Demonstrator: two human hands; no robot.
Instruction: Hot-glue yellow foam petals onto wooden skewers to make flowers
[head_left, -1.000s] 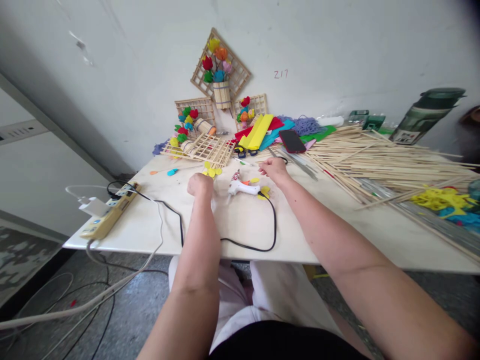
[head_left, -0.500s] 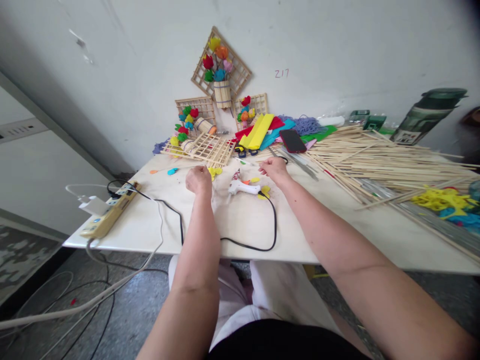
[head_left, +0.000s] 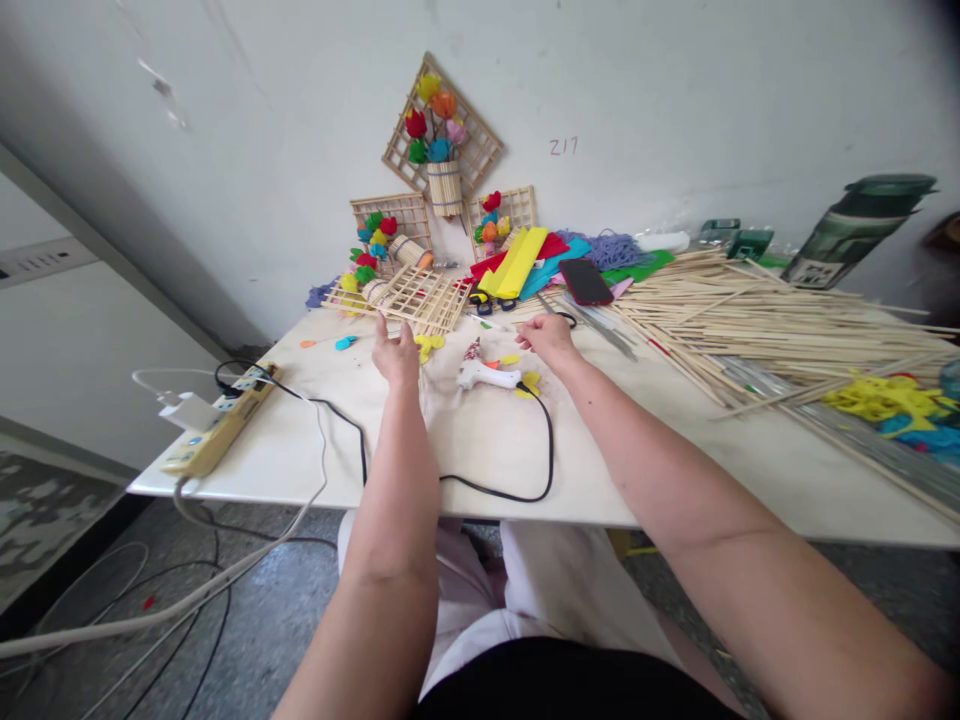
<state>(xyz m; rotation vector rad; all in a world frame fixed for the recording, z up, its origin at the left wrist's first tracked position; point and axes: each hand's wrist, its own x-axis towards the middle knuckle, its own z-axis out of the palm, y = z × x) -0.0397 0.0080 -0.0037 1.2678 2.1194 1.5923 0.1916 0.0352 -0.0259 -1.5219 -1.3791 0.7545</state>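
Note:
My left hand [head_left: 396,352] is raised over the table's left middle, thumb and fingers apart, holding nothing. Beside it lie yellow petal-shaped cutouts [head_left: 430,346], and farther left a blue cutout [head_left: 345,342] and a small orange cutout [head_left: 307,344]. The fingers of my right hand [head_left: 547,338] are pinched together; what is between them, if anything, is too small to name. A white glue gun [head_left: 487,376] rests between my hands, its black cord looping toward the table's front edge. Another yellow cutout [head_left: 529,382] sits by its handle.
Stick lattices with colourful flowers [head_left: 444,130] stand at the back. Scissors [head_left: 491,300], yellow crepe paper [head_left: 517,262] and a phone [head_left: 586,283] lie beyond my hands. Wooden sticks [head_left: 750,310] and a bottle [head_left: 855,232] occupy the right; a power strip [head_left: 217,425] lies left.
My left hand has gone from closed to open, its thumb and fingers now spread upward. My right hand stays pinched in nearly the same place.

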